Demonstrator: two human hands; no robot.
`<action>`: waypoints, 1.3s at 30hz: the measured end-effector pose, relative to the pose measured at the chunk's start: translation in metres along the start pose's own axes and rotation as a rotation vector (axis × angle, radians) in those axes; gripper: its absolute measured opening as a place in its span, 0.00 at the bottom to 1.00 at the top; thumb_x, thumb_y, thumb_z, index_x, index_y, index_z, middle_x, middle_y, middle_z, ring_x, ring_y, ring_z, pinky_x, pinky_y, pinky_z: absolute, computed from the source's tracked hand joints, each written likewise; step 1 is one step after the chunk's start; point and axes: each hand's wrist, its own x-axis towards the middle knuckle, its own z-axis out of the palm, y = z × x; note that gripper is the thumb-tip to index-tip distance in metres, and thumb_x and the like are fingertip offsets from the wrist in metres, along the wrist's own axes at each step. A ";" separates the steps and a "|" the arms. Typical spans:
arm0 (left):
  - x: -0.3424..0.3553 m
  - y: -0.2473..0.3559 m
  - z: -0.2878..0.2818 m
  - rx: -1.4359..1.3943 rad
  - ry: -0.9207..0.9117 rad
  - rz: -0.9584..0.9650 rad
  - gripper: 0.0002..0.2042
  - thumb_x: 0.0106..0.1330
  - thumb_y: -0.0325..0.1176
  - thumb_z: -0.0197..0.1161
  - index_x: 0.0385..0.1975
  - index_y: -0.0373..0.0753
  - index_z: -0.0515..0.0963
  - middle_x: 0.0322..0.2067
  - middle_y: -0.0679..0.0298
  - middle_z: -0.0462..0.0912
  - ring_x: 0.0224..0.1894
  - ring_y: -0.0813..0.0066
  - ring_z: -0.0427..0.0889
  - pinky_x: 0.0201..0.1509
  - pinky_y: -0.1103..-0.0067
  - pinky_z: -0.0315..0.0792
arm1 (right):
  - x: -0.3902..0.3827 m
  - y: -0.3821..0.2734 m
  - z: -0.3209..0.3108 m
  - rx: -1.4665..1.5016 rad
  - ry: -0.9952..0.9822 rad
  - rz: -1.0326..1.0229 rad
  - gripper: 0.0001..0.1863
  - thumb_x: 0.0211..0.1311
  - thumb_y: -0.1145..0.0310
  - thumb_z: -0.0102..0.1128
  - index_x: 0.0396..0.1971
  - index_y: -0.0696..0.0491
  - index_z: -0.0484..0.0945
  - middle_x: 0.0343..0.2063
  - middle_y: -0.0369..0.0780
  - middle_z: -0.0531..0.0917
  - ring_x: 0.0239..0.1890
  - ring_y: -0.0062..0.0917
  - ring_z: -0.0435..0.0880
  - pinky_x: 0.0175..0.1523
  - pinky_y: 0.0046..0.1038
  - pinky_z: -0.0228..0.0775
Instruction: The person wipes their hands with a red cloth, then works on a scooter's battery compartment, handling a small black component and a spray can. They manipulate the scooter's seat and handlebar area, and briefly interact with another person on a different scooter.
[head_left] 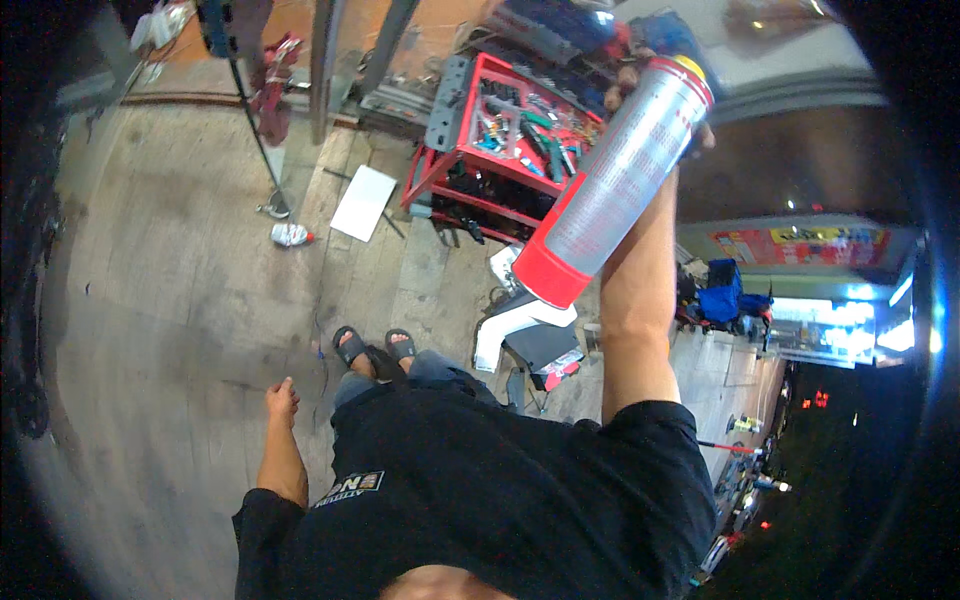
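A tall silver can (pixel 625 175) with a red base and a yellow top is raised at the upper right, tilted, its top pointing up and right. Behind it, my right hand (pixel 704 140) is closed around its upper part; the can hides most of the hand. To its left, a red tool cart (pixel 440 180) holds pliers, screwdrivers and other small tools in its top tray. My left hand (pixel 283 398) hangs low at the left, fingers curled in, with nothing showing in it.
On the tiled floor lie a white flat panel (pixel 363 203) and a white bottle with a red cap (pixel 291 235). Near my feet stands a black box (pixel 545 346) with white papers. A thin pole (pixel 255 135) stands at the upper left. Blue items (pixel 720 300) sit at the right.
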 end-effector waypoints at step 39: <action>-0.085 -0.155 0.018 0.228 0.315 -0.205 0.17 0.66 0.34 0.62 0.53 0.36 0.71 0.35 0.60 0.79 0.32 0.73 0.77 0.36 0.76 0.74 | -0.400 0.685 -0.298 -1.185 1.168 0.818 0.55 0.45 0.66 0.77 0.70 0.59 0.50 0.62 0.53 0.68 0.61 0.44 0.72 0.65 0.38 0.66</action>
